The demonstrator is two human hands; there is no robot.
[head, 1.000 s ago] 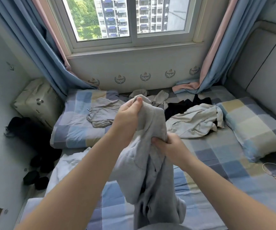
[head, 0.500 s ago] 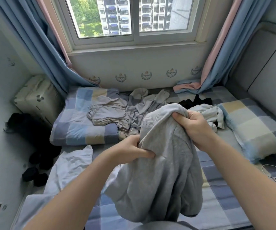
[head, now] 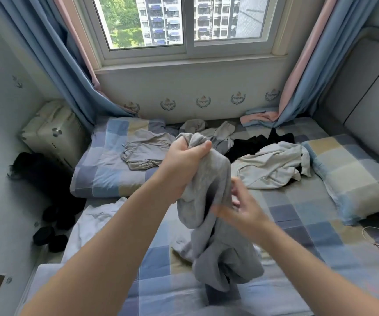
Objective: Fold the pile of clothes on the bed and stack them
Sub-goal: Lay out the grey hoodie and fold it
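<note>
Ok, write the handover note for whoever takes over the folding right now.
Left hand grips the top of the grey garment, which hangs over the bed. Right hand is blurred beside it; grip unclear. Beige garment, black clothes and pale garment lie crumpled at the far end; white garment at near left. Nothing folded or stacked in view. Left: fold all, stack.

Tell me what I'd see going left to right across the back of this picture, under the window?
cream case → tan top → white shirt → checked pillow
</note>
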